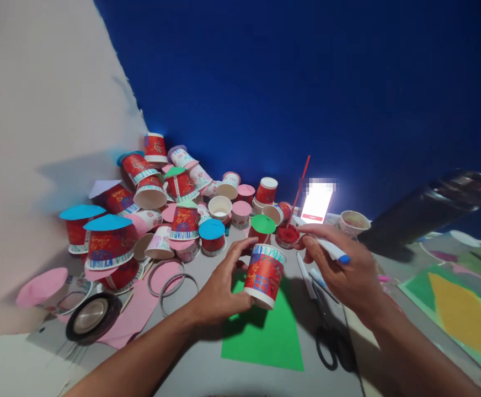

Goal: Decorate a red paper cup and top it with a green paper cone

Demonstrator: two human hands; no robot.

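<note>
My left hand point(228, 284) holds a red paper cup point(266, 273), its fingers behind and its thumb near the lower rim. Blue marker drawings show on the cup: a window shape low down and strokes along one rim. In my right hand point(340, 259) is a white marker with a blue end point(335, 251), gripped between thumb and fingers to the right of the cup. A green paper sheet point(265, 342) lies under the cup. Just behind the cup stands a small one with a green paper top point(263, 224).
Many decorated paper cups point(110, 240) are heaped at the left. Black scissors point(327, 342), a lit phone point(317, 201), a red pot point(287, 236) with a stick, grey rings point(174, 278), a tape roll point(92, 315) and a dark bottle point(422, 207) surround the hands.
</note>
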